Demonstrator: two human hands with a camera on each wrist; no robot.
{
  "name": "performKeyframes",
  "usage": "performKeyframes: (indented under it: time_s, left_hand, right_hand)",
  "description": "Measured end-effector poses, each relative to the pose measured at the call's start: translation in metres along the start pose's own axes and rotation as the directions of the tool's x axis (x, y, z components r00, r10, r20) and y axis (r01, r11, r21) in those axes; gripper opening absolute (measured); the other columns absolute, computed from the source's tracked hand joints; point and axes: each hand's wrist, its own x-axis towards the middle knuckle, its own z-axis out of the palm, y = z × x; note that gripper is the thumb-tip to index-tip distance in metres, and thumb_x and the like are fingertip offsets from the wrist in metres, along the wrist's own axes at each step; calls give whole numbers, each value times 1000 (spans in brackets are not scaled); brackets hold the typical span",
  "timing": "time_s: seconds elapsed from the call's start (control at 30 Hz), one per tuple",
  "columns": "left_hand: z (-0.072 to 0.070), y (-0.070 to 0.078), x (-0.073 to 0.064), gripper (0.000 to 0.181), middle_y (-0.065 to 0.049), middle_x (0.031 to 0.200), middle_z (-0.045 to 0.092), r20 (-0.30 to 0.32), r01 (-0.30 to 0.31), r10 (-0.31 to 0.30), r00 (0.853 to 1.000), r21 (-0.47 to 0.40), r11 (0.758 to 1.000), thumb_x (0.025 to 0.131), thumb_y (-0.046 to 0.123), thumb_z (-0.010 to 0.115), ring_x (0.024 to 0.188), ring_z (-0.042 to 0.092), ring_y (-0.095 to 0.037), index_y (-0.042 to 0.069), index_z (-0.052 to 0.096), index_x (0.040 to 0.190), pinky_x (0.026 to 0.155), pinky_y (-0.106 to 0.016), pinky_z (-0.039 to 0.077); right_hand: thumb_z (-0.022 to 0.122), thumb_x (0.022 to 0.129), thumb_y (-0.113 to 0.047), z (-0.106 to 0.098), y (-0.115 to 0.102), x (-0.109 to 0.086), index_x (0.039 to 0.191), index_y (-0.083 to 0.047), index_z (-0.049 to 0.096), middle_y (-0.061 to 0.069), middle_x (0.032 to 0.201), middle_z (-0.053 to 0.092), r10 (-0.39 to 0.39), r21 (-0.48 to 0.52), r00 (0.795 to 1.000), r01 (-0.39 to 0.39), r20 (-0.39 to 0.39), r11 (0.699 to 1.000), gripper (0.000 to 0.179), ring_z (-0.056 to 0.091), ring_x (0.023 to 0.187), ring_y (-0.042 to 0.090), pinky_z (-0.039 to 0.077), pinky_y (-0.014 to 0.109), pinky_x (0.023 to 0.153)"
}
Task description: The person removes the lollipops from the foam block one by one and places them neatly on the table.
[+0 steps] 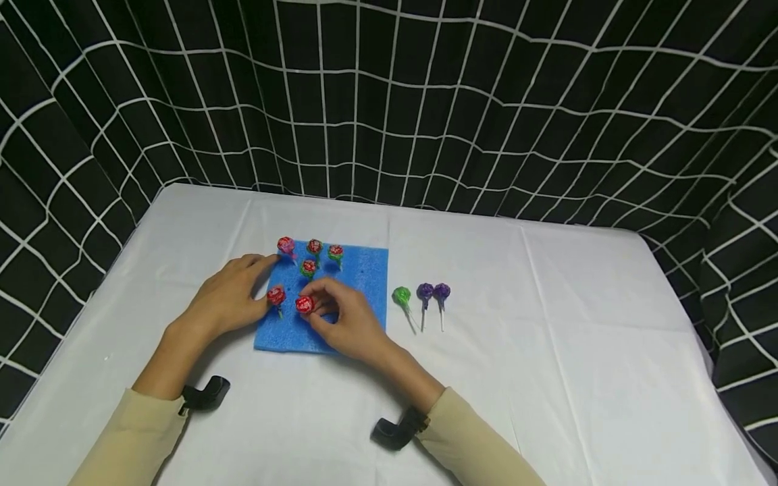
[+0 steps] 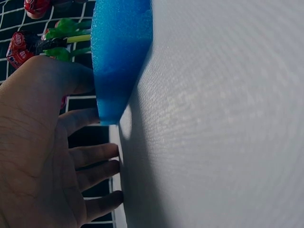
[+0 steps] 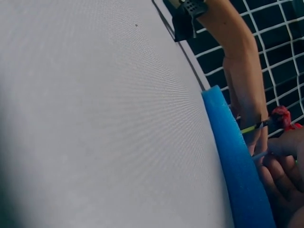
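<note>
"What's nearest us?"

"Our beige sleeves (image 1: 480, 439), a black wrist mount (image 1: 395, 432) at each cuff. Past them, our right hand (image 1: 345, 317) pinches a red lollipop (image 1: 304, 305) over the blue foam slab (image 1: 371, 283); we can't tell whether its stick has entered the foam."

"How should it handle?"

"Light, we'd judge: a hard head in slippery wrapper on a thin, stiff stick that might bend if pushed askew. We'd best hold it just under the head."

"And our pose?"

"The right forearm slants in from lower right, thumb and fingers meeting at the lollipop. Our left hand (image 1: 231, 293) is spread wide at the slab's left edge, thumb just beside an upright lollipop (image 1: 276, 295)."

"Beyond?"

"One green lollipop (image 1: 401, 295) and two purple lollipops (image 1: 425, 291) lie right of the slab on the white counter (image 1: 547, 324). Four others (image 1: 308, 268) stand farther back in the foam, before a gridded curtain (image 1: 425, 101)."
</note>
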Motion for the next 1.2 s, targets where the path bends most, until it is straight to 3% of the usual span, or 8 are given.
performKeyframes:
  time_s: [0.47, 0.73, 1.2]
  left_hand:
    - [-3, 2, 0, 73, -23, 159, 50, -9, -11, 11, 1000, 4, 1000, 92, 24, 62, 149, 45, -47, 7, 44, 161, 116, -70, 42]
    - [-1, 4, -3, 73, -23, 158, 51, -18, -15, 15, 1000, -3, 1000, 90, 23, 62, 147, 47, -47, 7, 45, 160, 114, -70, 44]
    - [-1, 2, -2, 73, -23, 159, 50, -15, -16, 16, 1000, -4, 1000, 91, 23, 63, 148, 46, -47, 7, 45, 160, 114, -71, 44]
  right_hand:
    - [72, 96, 2, -2, -3, 0, 125, 0, 68, 15, 118, 76, 16, -2, 1000, -16, 10, 1000, 30, 76, 100, 25, 61, 20, 90]
    - [71, 93, 6, -1, -1, -4, 125, 1, 65, 17, 109, 75, 39, 29, 999, -39, -6, 999, 33, 74, 96, 25, 62, 20, 87]
    - [72, 91, 8, 2, -3, -4, 126, 3, 59, 19, 109, 72, 19, 38, 999, -17, -43, 999, 37, 74, 95, 27, 62, 21, 86]
